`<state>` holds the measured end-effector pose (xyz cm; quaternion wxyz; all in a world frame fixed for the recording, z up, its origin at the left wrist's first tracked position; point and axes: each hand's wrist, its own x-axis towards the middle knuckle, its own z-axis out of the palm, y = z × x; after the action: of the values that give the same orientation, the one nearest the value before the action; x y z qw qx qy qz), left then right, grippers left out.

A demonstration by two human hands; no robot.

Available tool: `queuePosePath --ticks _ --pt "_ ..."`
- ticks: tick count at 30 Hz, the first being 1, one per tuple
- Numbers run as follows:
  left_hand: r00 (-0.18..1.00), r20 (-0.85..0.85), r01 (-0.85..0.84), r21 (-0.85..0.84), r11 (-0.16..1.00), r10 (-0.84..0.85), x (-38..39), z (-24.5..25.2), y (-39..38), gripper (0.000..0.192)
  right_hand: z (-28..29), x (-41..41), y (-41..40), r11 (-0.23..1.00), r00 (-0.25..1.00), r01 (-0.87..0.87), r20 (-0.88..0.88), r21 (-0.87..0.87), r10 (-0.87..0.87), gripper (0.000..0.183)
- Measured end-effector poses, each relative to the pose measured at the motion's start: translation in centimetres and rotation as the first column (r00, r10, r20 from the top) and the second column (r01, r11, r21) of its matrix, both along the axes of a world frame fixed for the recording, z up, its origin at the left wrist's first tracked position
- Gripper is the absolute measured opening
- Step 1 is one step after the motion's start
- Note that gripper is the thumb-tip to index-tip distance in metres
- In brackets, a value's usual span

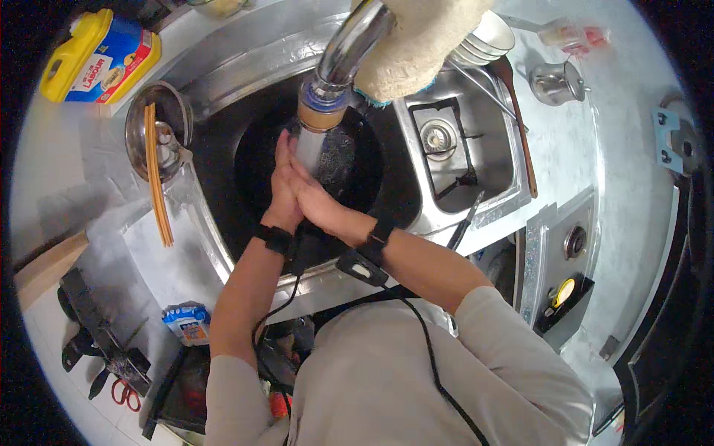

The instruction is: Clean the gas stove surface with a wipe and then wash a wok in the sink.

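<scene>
My left hand (283, 192) and my right hand (321, 203) are pressed palm to palm over the large dark sink basin (217, 145). Their fingers lie straight and close together, and no object shows between them. A white stream of water (310, 150) pours from the chrome faucet (357, 42) against the fingers. Beneath them sits a round black pan (357, 159), wet with bubbles inside. Each wrist wears a black band, and cables run from the bands toward my body. The palms and some fingertips are hidden.
To the right lie a small steel basin (491, 150), a wooden spatula (517, 122), stacked bowls (488, 39) and a knife (466, 223) at the sink's edge. A cream towel (418, 44) hangs by the faucet. Chopsticks (156, 178) cross a steel bowl (134, 134) at left.
</scene>
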<state>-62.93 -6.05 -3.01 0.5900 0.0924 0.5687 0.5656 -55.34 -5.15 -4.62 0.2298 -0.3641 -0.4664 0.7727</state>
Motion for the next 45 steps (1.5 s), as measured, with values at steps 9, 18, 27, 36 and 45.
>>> queuePosePath --ticks 9,18,27,36,45 --pt "0.971 0.241 0.02 -0.129 0.991 0.012 0.1 -2.6 -1.5 0.046 -1.1 2.3 0.8 0.987 0.996 -0.031 -0.088 -0.156 0.018 0.062" --pt "0.995 0.088 -0.034 -0.085 0.996 0.042 -1.5 -1.3 2.6 0.067 3.8 2.4 -1.1 1.0 1.0 -0.021 0.011 -0.012 0.021 0.057" --pt "0.893 0.423 -0.209 0.079 0.975 0.157 1.1 -4.3 5.4 0.042 3.6 7.1 -1.4 0.955 0.952 0.229 0.249 -0.188 -0.18 0.042" --pt "0.92 0.361 -0.184 0.052 0.982 0.153 1.3 -7.4 5.5 0.02 3.2 7.6 0.0 0.983 0.967 0.182 0.186 -0.017 -0.175 0.022" --pt "0.773 0.633 -0.127 0.093 0.987 0.04 0.2 -1.2 4.5 0.064 2.6 6.8 1.3 0.961 0.969 0.245 0.057 -0.127 -0.24 0.017"
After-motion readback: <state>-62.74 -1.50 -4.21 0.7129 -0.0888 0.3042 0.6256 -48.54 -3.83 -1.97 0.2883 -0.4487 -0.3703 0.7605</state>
